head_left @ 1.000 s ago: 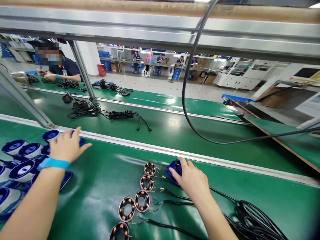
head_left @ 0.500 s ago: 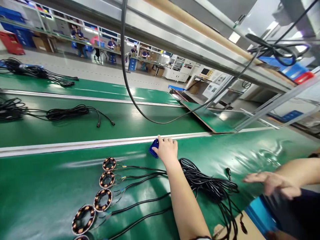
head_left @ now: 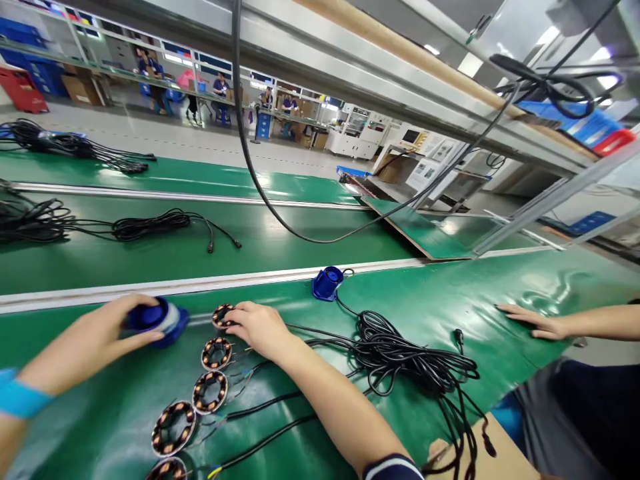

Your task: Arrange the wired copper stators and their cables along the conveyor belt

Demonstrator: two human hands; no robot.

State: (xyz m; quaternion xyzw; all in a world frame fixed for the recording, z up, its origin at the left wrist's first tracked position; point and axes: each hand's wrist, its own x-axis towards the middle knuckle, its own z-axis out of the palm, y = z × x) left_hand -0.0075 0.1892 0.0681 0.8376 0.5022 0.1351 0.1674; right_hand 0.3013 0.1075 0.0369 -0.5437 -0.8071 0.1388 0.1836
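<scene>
My left hand (head_left: 103,333), with a light blue band at the wrist, grips a round dark blue housing (head_left: 173,323) with a pale band around it, held over the green mat. Fingers and thumb of my right hand (head_left: 263,328) close on the right side of the farthest copper-wound stator (head_left: 219,317), partly covering it. Several more stators (head_left: 217,353) lie in a row toward me, their thin coloured leads joining black cables. Beyond my right hand, a second blue housing (head_left: 327,283) stands on the mat with a black cable running from it.
Black cables lie in a tangled pile (head_left: 415,357) right of my forearm. A co-worker's hand (head_left: 543,325) rests on the mat at the right, above a cardboard box (head_left: 505,447). A loose cable (head_left: 280,220) hangs from the overhead shelf. Further cable bundles (head_left: 150,223) lie across the white rail.
My right hand has left the blue housing near the rail and moved left to the farthest stator. My left hand has come into view holding another housing. The co-worker's hand now rests on the mat.
</scene>
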